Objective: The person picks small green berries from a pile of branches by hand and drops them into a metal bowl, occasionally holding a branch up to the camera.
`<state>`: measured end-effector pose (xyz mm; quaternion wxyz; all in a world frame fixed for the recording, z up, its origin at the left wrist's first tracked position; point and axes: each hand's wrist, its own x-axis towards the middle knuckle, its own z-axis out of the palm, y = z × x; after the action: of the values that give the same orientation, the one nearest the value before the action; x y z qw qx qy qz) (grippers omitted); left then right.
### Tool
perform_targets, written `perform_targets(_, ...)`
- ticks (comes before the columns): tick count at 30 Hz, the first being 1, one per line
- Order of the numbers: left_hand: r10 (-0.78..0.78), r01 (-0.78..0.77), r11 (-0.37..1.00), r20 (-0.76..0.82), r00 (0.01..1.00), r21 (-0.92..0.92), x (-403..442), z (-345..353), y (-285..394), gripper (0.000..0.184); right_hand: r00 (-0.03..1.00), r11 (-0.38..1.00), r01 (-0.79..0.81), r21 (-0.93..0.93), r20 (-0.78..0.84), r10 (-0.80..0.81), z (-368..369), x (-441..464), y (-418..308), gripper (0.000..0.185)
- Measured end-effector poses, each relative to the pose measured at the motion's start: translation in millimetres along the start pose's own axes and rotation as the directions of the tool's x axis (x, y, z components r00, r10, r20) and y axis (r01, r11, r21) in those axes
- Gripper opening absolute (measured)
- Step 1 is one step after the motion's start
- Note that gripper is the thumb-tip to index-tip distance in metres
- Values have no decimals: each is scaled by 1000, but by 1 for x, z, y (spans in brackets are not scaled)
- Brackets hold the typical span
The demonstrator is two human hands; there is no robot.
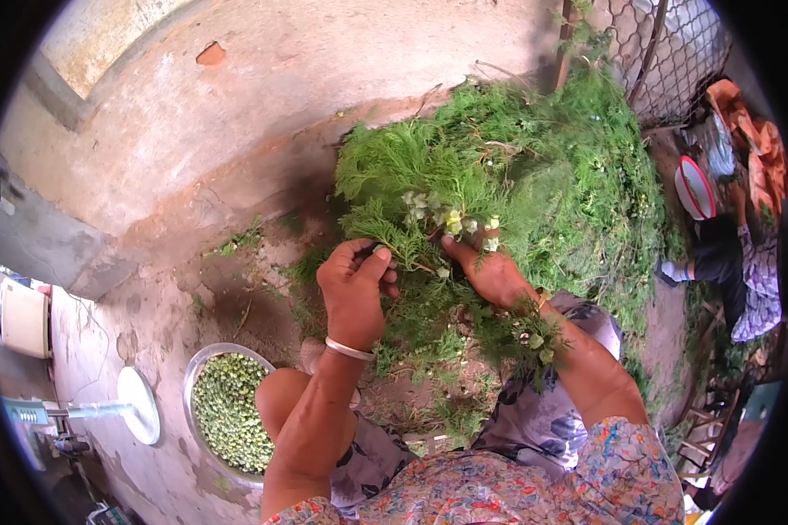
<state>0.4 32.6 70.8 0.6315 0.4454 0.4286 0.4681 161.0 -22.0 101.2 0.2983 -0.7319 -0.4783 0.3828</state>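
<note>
My left hand (356,284) is closed, with thumb and fingers pinched at the leafy green sprig (398,234) in front of me. To its right my right hand (490,273) is closed around the branch near pale green seed cones (455,220); part of its fingers is hidden by foliage. More cone-bearing foliage (534,337) lies across my right wrist. Beyond both hands spreads a large heap of green branches (578,192). A round metal basin (190,385) full of small green cones (229,411) stands on the ground at the lower left.
A pale wall (263,96) runs behind the heap. At the left are a white fan base (138,405) and a cream-coloured box (24,318). Another person's leg (718,262) and a red-rimmed white bowl (695,187) are at the right, below wire mesh (674,61).
</note>
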Motion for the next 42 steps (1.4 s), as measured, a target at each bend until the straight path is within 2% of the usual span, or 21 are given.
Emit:
perform_targets(2,-18,17,999,-21,1000,-50,4,-3,0,12,974,977,178,116,-162,-158,11,11,17,18)
perform_targets(4,0,-4,1000,-128,992,-29,12,-11,5,12,982,971,171,169,-110,-154,3,13,27,19)
perform_targets(5,-2,-1,1000,-123,992,-26,20,-27,12,12,912,902,356,-246,-122,-393,-1,17,47,19)
perform_targets(6,3,-21,981,-94,996,-192,31,-47,20,13,802,642,456,-616,-29,-597,-2,20,60,18)
perform_targets(7,14,-37,934,-68,998,-354,37,-55,25,15,877,821,391,-417,-103,-469,-2,19,65,23)
perform_targets(8,16,-38,933,-64,998,-359,35,-52,28,15,876,819,389,-422,-105,-471,-3,19,70,23)
perform_targets(10,-80,153,834,158,984,-530,27,-45,36,19,773,606,479,-635,-21,-634,-2,20,83,18)
perform_targets(11,-94,172,891,199,975,-421,21,-39,37,25,676,511,524,-682,-32,-736,-1,21,84,16)
perform_targets(14,-15,113,951,324,946,-287,16,-32,26,25,710,614,527,-587,-92,-698,3,20,81,18)
perform_targets(16,13,62,973,321,947,-224,11,-20,19,21,630,520,554,-650,-81,-773,10,24,94,25)
perform_targets(18,283,-418,806,348,894,418,5,-4,13,16,562,-92,357,-929,292,-774,8,23,95,32)
perform_targets(19,280,-416,807,348,895,420,4,1,5,16,515,-216,265,-940,327,-793,11,26,96,36)
perform_targets(20,297,-459,744,376,878,485,4,6,-5,16,515,-215,266,-940,327,-792,13,27,98,36)
perform_targets(22,309,-497,675,402,862,546,4,4,-15,18,574,135,502,-855,212,-791,15,30,102,37)
perform_targets(26,175,-416,688,421,890,594,3,2,-11,24,627,99,453,-886,238,-742,15,29,104,41)
perform_targets(28,153,-413,679,433,888,607,5,-2,-11,25,569,-238,240,-941,335,-751,15,29,104,46)
perform_targets(32,-105,-446,604,621,777,661,15,-11,-12,21,495,-175,328,-928,327,-805,11,22,95,48)
perform_targets(34,-184,-458,577,654,734,676,14,-10,-12,19,557,88,506,-858,248,-793,15,21,97,47)
perform_targets(35,-120,-405,627,596,794,666,11,-9,-12,18,646,349,596,-723,174,-743,15,20,92,44)
perform_targets(39,33,-202,788,287,957,582,5,-4,-14,16,719,280,485,-829,195,-668,13,22,85,41)
perform_targets(42,99,-290,750,332,938,595,7,-6,-24,12,793,451,507,-735,193,-578,11,20,81,41)
